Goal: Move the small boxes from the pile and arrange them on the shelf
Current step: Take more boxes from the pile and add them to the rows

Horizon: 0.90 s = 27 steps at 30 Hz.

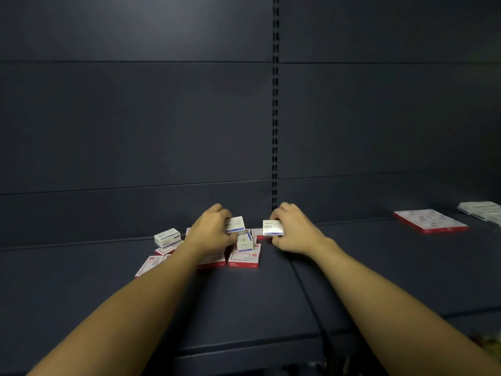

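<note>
— How far along was it?
— Hardly begun, I'd judge. The pile lay on the shelf. The left hand pinched one small box, the right hand another box. Flat packs sat far right.

The dark shelf in front of me carries a pile of small boxes. Far right lie a red-edged pack and white packs.
</note>
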Tool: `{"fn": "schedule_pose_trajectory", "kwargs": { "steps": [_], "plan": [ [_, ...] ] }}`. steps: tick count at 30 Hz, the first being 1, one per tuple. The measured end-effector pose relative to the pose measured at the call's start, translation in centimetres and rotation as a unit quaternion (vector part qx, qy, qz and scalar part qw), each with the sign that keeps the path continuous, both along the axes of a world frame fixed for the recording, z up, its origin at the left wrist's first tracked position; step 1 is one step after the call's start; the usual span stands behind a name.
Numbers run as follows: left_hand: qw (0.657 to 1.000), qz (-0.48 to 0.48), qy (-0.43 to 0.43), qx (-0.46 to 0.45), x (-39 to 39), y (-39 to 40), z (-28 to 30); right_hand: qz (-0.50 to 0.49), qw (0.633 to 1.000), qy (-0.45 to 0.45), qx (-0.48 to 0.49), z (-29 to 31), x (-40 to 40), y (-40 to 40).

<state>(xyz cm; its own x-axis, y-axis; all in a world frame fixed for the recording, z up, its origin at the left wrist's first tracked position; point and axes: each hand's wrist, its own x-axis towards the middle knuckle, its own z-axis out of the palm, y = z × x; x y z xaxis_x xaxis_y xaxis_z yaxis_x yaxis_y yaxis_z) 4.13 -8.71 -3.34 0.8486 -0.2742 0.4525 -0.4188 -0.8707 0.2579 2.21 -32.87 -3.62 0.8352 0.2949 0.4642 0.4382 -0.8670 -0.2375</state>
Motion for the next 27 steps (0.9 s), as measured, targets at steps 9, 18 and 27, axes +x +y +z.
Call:
{"fn": "schedule_pose_trajectory", "kwargs": {
  "steps": [9, 18, 27],
  "plan": [
    [0.998, -0.068, -0.012, -0.006, -0.8, -6.9, 0.9, -0.088, 0.996, -0.014, -0.005, 0.6, -4.0, -6.6],
    [0.994, -0.104, -0.010, 0.008, -3.3, -16.5, 2.3, -0.145, 0.989, -0.016, -0.032, 2.6, -9.0, -16.0],
    [0.992, -0.122, 0.009, 0.017, -7.5, -28.0, 1.0, -0.175, 0.983, -0.009, -0.060, 1.9, -15.0, -27.4]
  ]
}}
